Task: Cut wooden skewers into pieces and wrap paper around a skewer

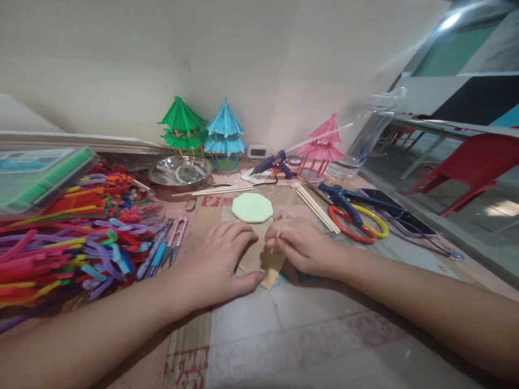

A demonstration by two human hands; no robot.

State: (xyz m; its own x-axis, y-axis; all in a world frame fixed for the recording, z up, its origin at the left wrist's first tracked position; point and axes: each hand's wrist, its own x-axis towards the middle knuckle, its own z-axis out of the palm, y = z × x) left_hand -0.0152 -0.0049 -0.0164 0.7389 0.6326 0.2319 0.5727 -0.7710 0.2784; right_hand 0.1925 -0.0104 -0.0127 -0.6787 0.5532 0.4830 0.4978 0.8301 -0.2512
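Observation:
My right hand [304,243] is closed on a thin wooden stick [287,210], which stands up tilted from between the fingers. Below it lies a small tan sheet [272,270], possibly sandpaper. My left hand [227,265] rests at the left side of that sheet, thumb and fingers apart, holding nothing. Just beyond both hands is a pale green octagonal piece [252,208]. Several more wooden sticks [316,208] lie right of it, beyond my right hand. The stick's lower end is hard to make out among the fingers.
Colourful pipe cleaners [81,232], pens [156,254] and thread snips [178,240] lie left. Behind stand green [183,121], blue [225,127] and pink [322,138] pagoda models, a metal bowl [180,175] and a glue gun [278,163]. Right are scissors [352,229] and a phone [399,210].

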